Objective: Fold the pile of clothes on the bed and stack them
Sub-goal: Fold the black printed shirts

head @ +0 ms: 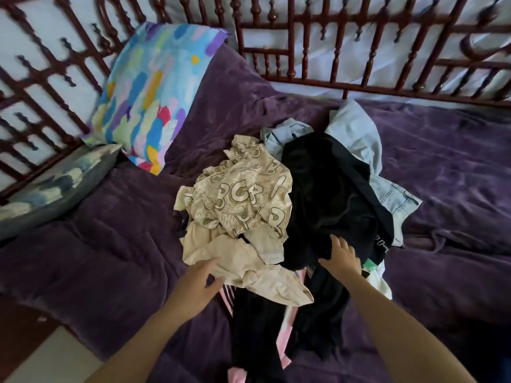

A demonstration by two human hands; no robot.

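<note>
Black-and-beige pile of clothes (pixel 290 217) runs near-to-far; both hands (pixel 199 283) open on it.

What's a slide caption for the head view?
Left hand on a cream garment, right hand on a black one, atop an unfolded pile on a purple bed.

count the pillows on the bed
2. The colourful pillow leans against the railing at the far left corner; the blue-and-white pillow lies just in front of it at the left edge. None seems hidden.
</note>
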